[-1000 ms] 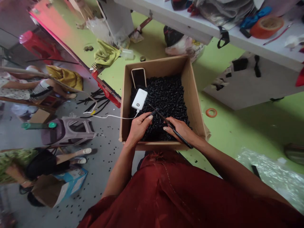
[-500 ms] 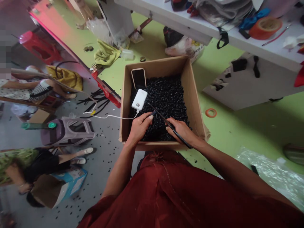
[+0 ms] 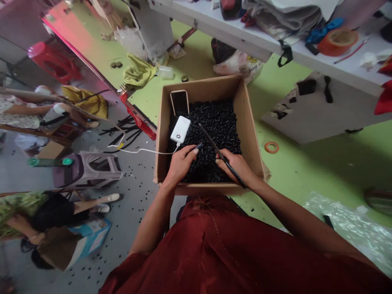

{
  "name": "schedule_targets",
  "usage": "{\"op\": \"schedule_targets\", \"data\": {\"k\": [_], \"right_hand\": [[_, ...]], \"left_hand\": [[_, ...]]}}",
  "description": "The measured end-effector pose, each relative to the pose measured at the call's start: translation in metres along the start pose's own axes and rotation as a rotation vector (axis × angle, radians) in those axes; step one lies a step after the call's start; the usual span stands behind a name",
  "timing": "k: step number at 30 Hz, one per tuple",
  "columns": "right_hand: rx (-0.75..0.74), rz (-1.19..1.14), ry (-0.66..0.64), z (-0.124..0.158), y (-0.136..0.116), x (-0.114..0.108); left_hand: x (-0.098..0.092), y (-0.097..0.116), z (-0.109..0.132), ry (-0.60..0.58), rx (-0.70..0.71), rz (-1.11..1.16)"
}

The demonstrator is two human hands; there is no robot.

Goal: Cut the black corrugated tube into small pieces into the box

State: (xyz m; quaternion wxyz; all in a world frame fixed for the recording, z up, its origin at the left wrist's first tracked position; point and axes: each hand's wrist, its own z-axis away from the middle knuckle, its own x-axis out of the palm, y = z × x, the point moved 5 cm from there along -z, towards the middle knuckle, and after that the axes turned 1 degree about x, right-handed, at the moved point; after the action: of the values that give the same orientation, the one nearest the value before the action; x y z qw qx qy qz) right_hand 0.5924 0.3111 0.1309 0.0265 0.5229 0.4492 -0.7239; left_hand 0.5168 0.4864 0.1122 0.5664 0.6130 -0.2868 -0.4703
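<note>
A brown cardboard box (image 3: 208,86) stands open in front of me, nearly full of small black ribbed parts (image 3: 214,126). My left hand (image 3: 181,164) rests over the near left of the pile, its fingertips pinching a small black part (image 3: 199,146). My right hand (image 3: 236,166) grips a long thin black rod (image 3: 219,149), which slants across the pile. A white power bank (image 3: 180,129) lies on the pile, and a phone (image 3: 179,103) leans in the far left corner. A white cable (image 3: 143,151) runs from the power bank over the box wall.
Two seated people (image 3: 39,116) work at the left on a grey floor strewn with black parts. A purple plastic stool (image 3: 88,170) stands left of the box. A white shelf (image 3: 275,41) with cloth and orange tape overhangs the far right.
The rod's upper tip has swung up and to the right, and my right hand has shifted slightly with it. The view has drifted a little, with the box lower in the frame.
</note>
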Motion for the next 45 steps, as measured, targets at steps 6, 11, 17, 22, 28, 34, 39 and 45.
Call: {"op": "schedule_targets", "data": {"k": [6,11,17,22,28,34,39,45], "right_hand": [[0.026,-0.077,0.036,0.006,0.0,-0.018],[0.035,-0.117,0.044,0.013,-0.001,-0.027],[-0.009,0.03,-0.036,0.015,0.002,-0.018],[0.014,0.04,-0.084,0.02,0.009,-0.008],[0.076,-0.033,-0.116,0.017,0.012,-0.004],[0.061,0.108,-0.059,0.009,0.006,-0.008],[0.058,0.007,-0.051,0.009,0.006,-0.007],[0.11,-0.045,-0.053,0.008,0.015,-0.002]], "left_hand": [[-0.004,0.011,0.009,0.079,0.078,-0.023],[-0.002,0.008,0.009,0.057,0.058,0.013],[-0.004,0.008,0.005,-0.1,0.001,0.107],[-0.012,0.019,0.01,-0.126,-0.014,0.243],[-0.016,0.028,0.011,-0.107,0.0,0.283],[-0.021,0.04,0.008,-0.035,0.048,0.24],[-0.015,0.034,0.01,-0.094,0.026,0.221],[-0.007,0.031,0.011,-0.177,0.022,0.295]]}}
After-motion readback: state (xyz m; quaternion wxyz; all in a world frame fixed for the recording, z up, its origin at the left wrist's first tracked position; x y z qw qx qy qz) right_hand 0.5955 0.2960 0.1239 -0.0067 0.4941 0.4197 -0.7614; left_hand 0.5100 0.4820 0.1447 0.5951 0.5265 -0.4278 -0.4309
